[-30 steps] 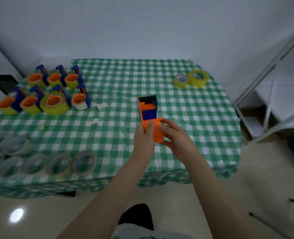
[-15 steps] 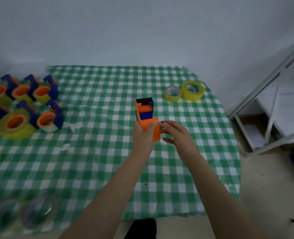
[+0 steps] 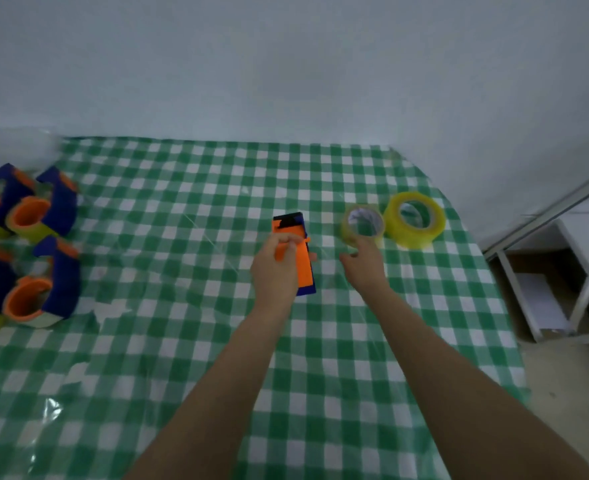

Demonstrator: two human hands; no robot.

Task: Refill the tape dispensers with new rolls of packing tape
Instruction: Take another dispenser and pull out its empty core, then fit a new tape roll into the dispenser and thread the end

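Left hand (image 3: 274, 268): grips the empty dispenser (image 3: 295, 254)
Right hand (image 3: 364, 263): open, holding nothing, nearer
Small roll (image 3: 362, 225): just beyond right fingertips, hole facing camera

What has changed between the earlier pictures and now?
The right hand let go of the orange dispenser and moved to the right, toward the smaller tape roll; whether it touches the roll is unclear. The left hand still grips the dispenser. The larger roll stays beside the smaller one.
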